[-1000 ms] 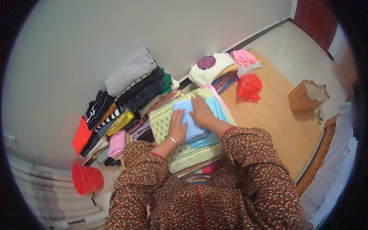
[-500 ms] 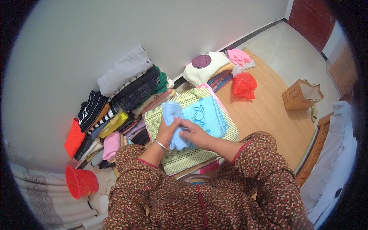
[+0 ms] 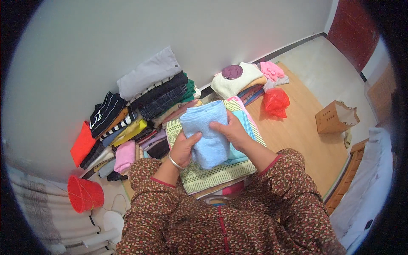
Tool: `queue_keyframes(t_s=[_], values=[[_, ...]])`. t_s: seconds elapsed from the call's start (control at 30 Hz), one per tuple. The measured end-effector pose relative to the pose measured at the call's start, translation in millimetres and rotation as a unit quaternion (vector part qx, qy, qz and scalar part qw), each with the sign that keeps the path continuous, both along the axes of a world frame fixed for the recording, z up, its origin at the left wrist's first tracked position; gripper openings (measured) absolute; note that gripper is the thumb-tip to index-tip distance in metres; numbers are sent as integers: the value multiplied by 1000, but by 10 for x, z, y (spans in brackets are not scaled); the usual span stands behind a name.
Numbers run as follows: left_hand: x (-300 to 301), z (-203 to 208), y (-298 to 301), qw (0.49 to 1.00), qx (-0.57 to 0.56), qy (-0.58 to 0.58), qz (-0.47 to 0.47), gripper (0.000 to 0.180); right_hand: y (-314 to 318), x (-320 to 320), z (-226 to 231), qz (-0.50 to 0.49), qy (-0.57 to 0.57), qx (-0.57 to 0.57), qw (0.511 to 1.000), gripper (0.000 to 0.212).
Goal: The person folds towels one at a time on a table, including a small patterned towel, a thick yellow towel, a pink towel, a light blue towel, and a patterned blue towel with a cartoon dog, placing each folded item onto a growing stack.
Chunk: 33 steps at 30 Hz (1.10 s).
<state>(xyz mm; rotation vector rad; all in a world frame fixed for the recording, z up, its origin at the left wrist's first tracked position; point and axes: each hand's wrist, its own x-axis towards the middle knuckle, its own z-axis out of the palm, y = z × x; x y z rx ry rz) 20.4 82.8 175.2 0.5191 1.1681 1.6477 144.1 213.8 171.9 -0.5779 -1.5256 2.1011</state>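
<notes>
Between my two hands is a folded light-blue towel (image 3: 207, 140), held up in front of me. My left hand (image 3: 183, 149) grips its left edge, thumb on the front, a silver bangle at the wrist. On the opposite edge my right hand (image 3: 233, 131) holds it with the thumb across the front; the other fingers are mostly behind the cloth. Underneath lies a brighter blue towel (image 3: 241, 155), partly covered by the held one. It rests on a stack topped with a green-and-cream patterned cloth (image 3: 225, 172).
Piles of folded clothes (image 3: 159, 102) line the wall on the left. Farther off are a white folded garment (image 3: 238, 83), a red plastic bag (image 3: 276, 103) and a brown paper bag (image 3: 335, 117). A red bucket (image 3: 85, 194) stands at lower left.
The light-blue towel has turned to show its broad folded face and moved slightly right. My right hand has shifted to its right edge. The view has moved slightly.
</notes>
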Motion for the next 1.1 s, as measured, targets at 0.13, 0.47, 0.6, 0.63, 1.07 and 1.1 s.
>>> queue_keyframes(t_s=[0.13, 0.47, 0.6, 0.63, 1.07, 1.1], values=[[32, 18, 65, 995, -5, 95, -37, 46, 18, 80, 95, -33, 19, -24, 999, 47], [3, -75, 145, 982, -16, 156, 105, 35, -105, 28, 4, -100, 41, 107, 988, 32], [0, -31, 107, 976, -51, 205, 53, 47, -47, 55, 51, -94, 2, 83, 992, 29], [39, -37, 116, 976, -51, 204, 52, 47, -28, 56, 48, -122, 3, 57, 991, 28], [103, -127, 90, 985, -25, 172, -7, 42, 16, 156, 33, -35, 25, -44, 998, 46], [95, -119, 85, 984, -36, 173, -14, 40, -24, 160, 43, -30, 14, -9, 999, 48]])
